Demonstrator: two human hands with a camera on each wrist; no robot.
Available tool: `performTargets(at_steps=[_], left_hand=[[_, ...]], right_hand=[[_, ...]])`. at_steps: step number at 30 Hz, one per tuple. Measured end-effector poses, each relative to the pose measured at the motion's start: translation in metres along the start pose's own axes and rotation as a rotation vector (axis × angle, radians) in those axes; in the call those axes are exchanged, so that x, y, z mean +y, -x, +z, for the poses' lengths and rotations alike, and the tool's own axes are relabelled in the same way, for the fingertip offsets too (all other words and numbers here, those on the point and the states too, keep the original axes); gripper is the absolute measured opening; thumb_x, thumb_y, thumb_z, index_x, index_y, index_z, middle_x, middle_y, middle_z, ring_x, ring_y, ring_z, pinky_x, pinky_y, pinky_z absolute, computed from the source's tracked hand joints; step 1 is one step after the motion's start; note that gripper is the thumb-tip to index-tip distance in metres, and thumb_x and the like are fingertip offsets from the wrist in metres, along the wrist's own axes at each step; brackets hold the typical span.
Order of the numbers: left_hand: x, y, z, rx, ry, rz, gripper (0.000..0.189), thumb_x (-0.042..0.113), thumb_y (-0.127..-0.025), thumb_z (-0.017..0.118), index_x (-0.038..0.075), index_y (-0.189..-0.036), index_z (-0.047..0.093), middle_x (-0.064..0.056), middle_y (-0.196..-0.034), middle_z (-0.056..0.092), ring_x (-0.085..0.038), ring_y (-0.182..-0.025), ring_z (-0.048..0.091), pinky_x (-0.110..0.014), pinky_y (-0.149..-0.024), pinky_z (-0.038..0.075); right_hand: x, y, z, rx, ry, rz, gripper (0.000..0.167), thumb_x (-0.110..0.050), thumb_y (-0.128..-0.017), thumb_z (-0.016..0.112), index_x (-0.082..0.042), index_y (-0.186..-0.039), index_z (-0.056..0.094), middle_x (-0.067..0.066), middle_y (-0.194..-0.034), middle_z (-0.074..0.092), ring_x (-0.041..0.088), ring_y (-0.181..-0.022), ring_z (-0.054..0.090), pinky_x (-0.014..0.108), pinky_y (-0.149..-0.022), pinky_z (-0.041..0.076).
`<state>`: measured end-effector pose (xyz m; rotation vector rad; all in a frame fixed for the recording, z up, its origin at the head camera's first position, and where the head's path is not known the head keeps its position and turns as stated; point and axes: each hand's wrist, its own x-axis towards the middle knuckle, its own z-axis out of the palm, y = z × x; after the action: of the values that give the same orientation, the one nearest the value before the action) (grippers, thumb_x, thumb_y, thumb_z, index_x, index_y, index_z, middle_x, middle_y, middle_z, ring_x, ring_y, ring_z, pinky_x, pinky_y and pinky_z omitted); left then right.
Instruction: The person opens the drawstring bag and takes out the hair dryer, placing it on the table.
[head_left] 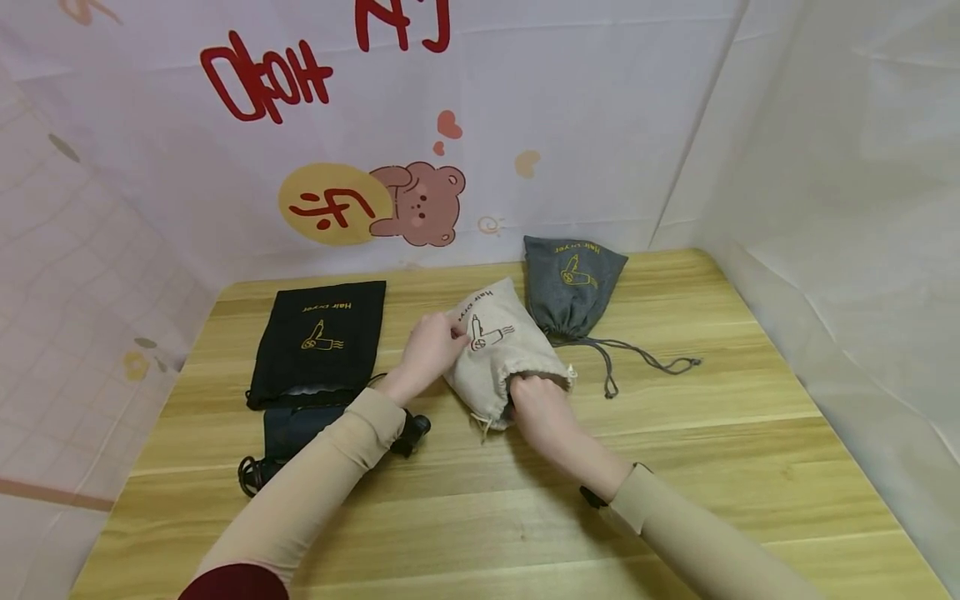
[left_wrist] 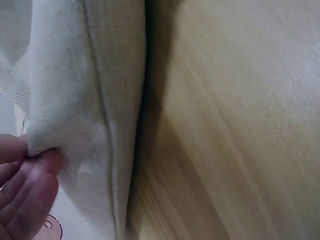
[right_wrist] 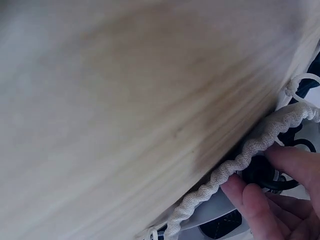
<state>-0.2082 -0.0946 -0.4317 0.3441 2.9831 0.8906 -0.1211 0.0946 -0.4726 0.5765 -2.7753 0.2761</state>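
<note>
A beige drawstring bag (head_left: 480, 371) printed "Hair Dryer" lies on the table, its gathered mouth facing the person. My left hand (head_left: 433, 354) pinches a fold of its cloth along the left side; the left wrist view shows thumb and finger on the beige fabric (left_wrist: 75, 100). My right hand (head_left: 543, 412) reaches into the mouth, its fingertips hidden in the head view. Inside the ruffled opening (right_wrist: 240, 162), the right wrist view shows the thumb and fingers round the black corded end of a hair dryer (right_wrist: 259, 172). Most of the dryer is hidden by the bag.
A grey drawstring bag (head_left: 573, 287) with loose cords (head_left: 637, 348) lies at the back right. On the left is a black bag (head_left: 322, 333), with a dark hair dryer (head_left: 292, 429) and its cord in front of it, partly under the left forearm. White cloth walls (head_left: 600, 108) surround the table.
</note>
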Motion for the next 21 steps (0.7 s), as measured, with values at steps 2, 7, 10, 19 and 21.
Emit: performTargets(at_steps=[2, 7, 10, 19, 21], left_hand=[[0.0, -0.001, 0.001, 0.031, 0.003, -0.007, 0.016, 0.013, -0.098, 0.07, 0.005, -0.088, 0.08, -0.012, -0.093, 0.081, -0.027, -0.085, 0.074, -0.039, -0.081, 0.058], [-0.001, -0.005, 0.002, 0.067, 0.021, -0.014, 0.019, 0.011, -0.098, 0.068, 0.005, -0.085, 0.08, -0.013, -0.087, 0.081, -0.026, -0.078, 0.072, -0.038, -0.076, 0.057], [-0.002, -0.006, 0.0, 0.073, 0.039, -0.021, 0.02, 0.012, -0.099, 0.068, 0.004, -0.087, 0.081, -0.013, -0.088, 0.081, -0.026, -0.076, 0.071, -0.035, -0.073, 0.056], [-0.006, -0.008, -0.003, 0.096, 0.045, -0.067, 0.026, 0.011, -0.098, 0.065, 0.007, -0.079, 0.081, -0.01, -0.079, 0.08, -0.02, -0.064, 0.066, -0.028, -0.064, 0.05], [-0.006, -0.009, -0.003, 0.1, 0.05, -0.075, 0.027, 0.01, -0.097, 0.064, 0.007, -0.076, 0.08, -0.01, -0.077, 0.079, -0.018, -0.062, 0.064, -0.027, -0.063, 0.049]], right_hand=[[-0.001, -0.001, 0.001, 0.017, 0.006, -0.006, 0.022, 0.0, -0.072, 0.083, -0.004, -0.071, 0.061, 0.017, -0.068, 0.07, 0.036, -0.059, 0.069, 0.048, -0.05, 0.055], [-0.002, -0.001, 0.003, 0.079, 0.045, -0.035, 0.018, 0.005, -0.071, 0.077, -0.005, -0.074, 0.062, 0.014, -0.068, 0.069, 0.032, -0.057, 0.068, 0.045, -0.049, 0.055], [-0.002, 0.001, 0.001, 0.125, 0.076, -0.066, 0.019, 0.007, -0.069, 0.076, -0.004, -0.077, 0.062, 0.011, -0.07, 0.069, 0.028, -0.055, 0.066, 0.042, -0.048, 0.054], [-0.007, 0.015, -0.02, 0.156, 0.096, -0.181, 0.024, 0.013, -0.074, 0.07, 0.006, -0.097, 0.068, 0.013, -0.084, 0.074, 0.023, -0.059, 0.068, 0.033, -0.049, 0.056], [-0.009, 0.018, -0.024, 0.16, 0.08, -0.206, 0.03, 0.014, -0.074, 0.07, 0.007, -0.103, 0.069, 0.014, -0.088, 0.075, 0.023, -0.062, 0.069, 0.032, -0.051, 0.058]])
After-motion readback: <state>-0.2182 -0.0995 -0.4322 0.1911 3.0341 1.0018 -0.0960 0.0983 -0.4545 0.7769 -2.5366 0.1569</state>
